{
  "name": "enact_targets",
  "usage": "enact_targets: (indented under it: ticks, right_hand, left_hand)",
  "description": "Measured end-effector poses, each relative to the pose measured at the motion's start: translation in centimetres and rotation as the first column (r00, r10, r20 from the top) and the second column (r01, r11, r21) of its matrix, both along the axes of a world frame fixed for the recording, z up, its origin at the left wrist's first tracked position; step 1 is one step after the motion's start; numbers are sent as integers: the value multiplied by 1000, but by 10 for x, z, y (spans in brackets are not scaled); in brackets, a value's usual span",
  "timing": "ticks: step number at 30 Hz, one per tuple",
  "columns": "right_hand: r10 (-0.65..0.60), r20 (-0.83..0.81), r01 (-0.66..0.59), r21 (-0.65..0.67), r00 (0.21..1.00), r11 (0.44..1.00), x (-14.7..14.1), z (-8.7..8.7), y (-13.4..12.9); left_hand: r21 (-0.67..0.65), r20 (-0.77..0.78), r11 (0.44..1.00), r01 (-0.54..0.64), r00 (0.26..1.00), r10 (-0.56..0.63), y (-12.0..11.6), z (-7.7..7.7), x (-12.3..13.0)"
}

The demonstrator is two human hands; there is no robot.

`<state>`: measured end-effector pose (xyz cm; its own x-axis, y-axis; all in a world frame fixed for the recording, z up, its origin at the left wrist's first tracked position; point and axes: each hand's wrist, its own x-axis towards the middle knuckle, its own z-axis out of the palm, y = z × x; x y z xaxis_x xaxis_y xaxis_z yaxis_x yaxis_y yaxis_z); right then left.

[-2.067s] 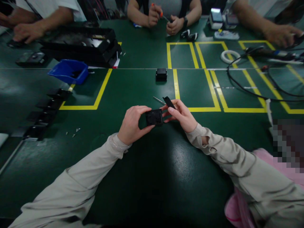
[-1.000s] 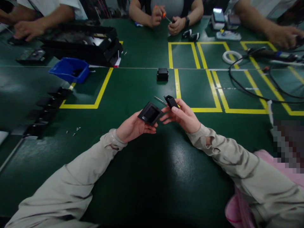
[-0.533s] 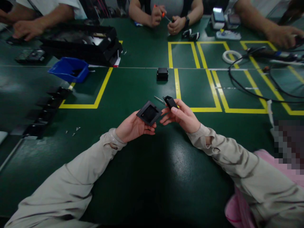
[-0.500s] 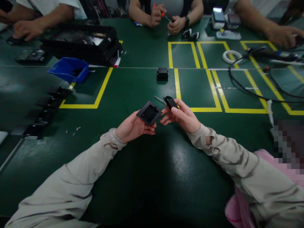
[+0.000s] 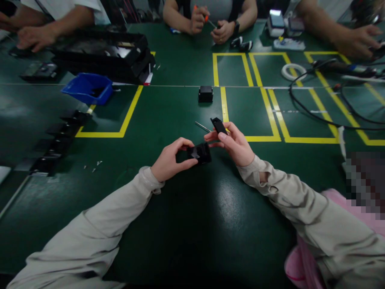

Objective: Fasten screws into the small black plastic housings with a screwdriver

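Note:
My left hand (image 5: 174, 159) is closed on a black plastic housing (image 5: 203, 153), thumb along its near side and fingers at the back. Between the thumb and fingers of my right hand (image 5: 236, 144) is a narrow black plastic piece (image 5: 219, 125), held tilted. A thin metal rod (image 5: 203, 127), like a screwdriver shaft, lies just left of that piece; its other end is hidden by the right hand, so I cannot tell whether it is held. The two hands are close together above the green table (image 5: 168, 233).
Beyond my hands stands a black block-like part (image 5: 205, 94). To the left are a blue bin (image 5: 87, 88), a row of black parts (image 5: 58, 140) and several small screws (image 5: 98, 164). Black cables (image 5: 309, 110) and a white ring (image 5: 294, 72) lie right. Co-workers' hands (image 5: 222, 33) are across the table.
My left hand has turned the black housing over, so its open framed face no longer shows and the fingers now grip from above. My right hand has tilted the narrow piece more upright.

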<state>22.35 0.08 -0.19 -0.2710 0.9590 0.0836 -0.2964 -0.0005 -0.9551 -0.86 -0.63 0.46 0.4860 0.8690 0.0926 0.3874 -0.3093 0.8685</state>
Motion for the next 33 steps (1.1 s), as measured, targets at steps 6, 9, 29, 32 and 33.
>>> enact_targets:
  ticks: [6,9,29,32,33]
  right_hand:
    - [-59,67,54,69,996,996,-1,1,1]
    - [-41,70,37,71,997,997,-1,1,0]
    - [5,191,-27,113,982,993,0,0,0]
    - [15,189,-34,100,982,994,0,1,0]
    - [17,191,-36,97,981,995,0,1,0]
  left_hand:
    - [196,-386,950,244,910,-154,5,1,-1]
    - [210,-404,945,250,903,-149,6,-1,-2]
    - [206,-399,946,251,904,-153,5,0,-2]
    - [204,-400,946,252,903,-154,5,0,-3]
    - [203,-399,947,250,904,-153,4,0,-4]
